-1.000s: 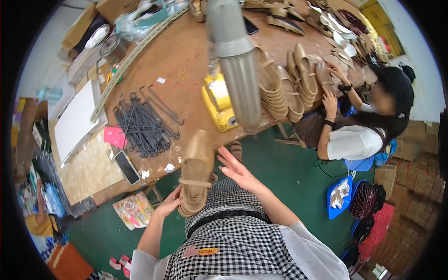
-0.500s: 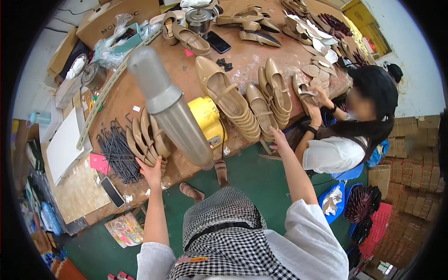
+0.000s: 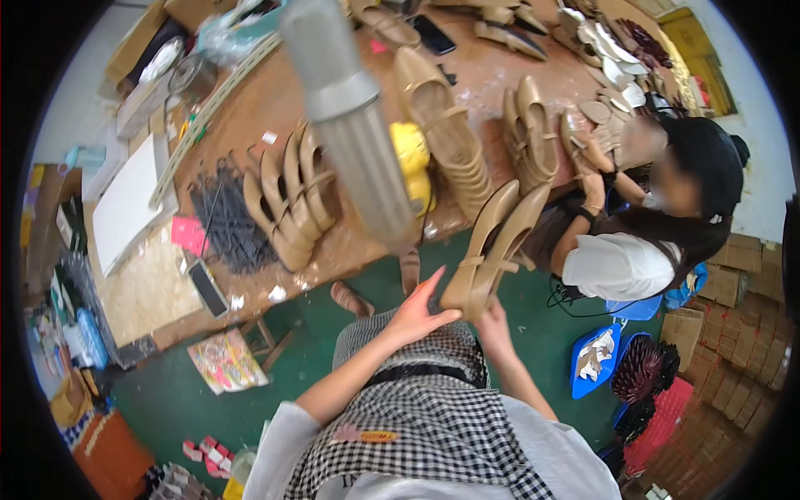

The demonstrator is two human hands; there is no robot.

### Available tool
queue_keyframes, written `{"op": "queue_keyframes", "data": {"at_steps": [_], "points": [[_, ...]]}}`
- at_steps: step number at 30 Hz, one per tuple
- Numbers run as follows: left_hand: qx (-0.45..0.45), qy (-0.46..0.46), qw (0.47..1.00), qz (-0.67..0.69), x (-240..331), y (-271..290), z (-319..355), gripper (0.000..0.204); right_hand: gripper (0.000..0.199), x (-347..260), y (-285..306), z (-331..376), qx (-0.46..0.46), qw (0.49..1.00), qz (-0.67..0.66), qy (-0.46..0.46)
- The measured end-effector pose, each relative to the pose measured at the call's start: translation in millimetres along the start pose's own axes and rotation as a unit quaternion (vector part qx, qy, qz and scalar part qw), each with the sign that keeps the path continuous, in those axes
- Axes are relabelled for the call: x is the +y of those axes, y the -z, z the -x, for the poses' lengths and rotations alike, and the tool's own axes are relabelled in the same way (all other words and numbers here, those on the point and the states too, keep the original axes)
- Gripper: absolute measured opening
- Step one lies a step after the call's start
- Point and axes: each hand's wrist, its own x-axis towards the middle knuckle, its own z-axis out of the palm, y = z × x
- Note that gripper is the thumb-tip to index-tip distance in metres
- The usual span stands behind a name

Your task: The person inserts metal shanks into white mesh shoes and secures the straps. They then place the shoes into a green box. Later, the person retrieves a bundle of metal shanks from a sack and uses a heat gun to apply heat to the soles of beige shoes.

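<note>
Item: pair of tan strap shoes point(image 3: 475, 283), two pieces side by side, tilted, closed ends apparently turned toward the wearer. Location: at the fingertips of both hands, in the air before the table's front edge.

Change: half a second earlier the right hand point(image 3: 498, 335) was reaching to a shoe on the table and the left hand point(image 3: 417, 321) was at a row of tan shoes point(image 3: 287, 204). Now both hands are at the one pair, off the tabletop; the row lies unheld. Handling has thus passed from the tabletop to the hands.

Left fingers: thumb and forefinger apart, thumb tip at the closed end, forefinger just beside it. Right fingers: behind the same end, mostly hidden; how tightly they close cannot be told.

Surroundings, outward from the fingers:
- Just beyond the fingertips: one nested stack of shoes point(image 3: 458, 150); to its right, a second group of shoes point(image 3: 540, 137).
- Ahead and left of the left fingers: yellow machine point(image 3: 411, 154), partly behind a grey metal cylinder point(image 3: 358, 133).
- Farther left: the row, then black rods point(image 3: 229, 221) and a phone point(image 3: 208, 287), all on the brown table point(image 3: 479, 71).
- Right of the right fingers, apart: a co-worker point(image 3: 625, 267), hands at another shoe point(image 3: 571, 133).
- Below and right: blue bin point(image 3: 582, 382) with white pieces point(image 3: 596, 352).
</note>
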Motion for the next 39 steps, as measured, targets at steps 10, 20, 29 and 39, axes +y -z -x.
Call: {"op": "queue_keyframes", "data": {"at_steps": [10, 20, 29, 39], "points": [[-0.079, 0.097, 0.987, -0.100, 30, 108, 63, 0.074, 0.059, -40, -5, -49, -0.106, 0.950, -0.278, -0.092], [0.057, 0.144, 0.987, -0.038, 44, 153, 55, 0.049, 0.026, -40, -63, -85, -0.103, 0.871, -0.472, -0.091], [0.107, 0.089, 0.990, -0.013, 57, 152, 23, 0.053, 0.025, -51, -56, -109, -0.076, 0.868, -0.482, -0.086], [0.125, 0.049, 0.990, -0.034, 60, 138, 11, 0.049, 0.026, -66, -43, -91, -0.040, 0.854, -0.513, -0.071]]}}
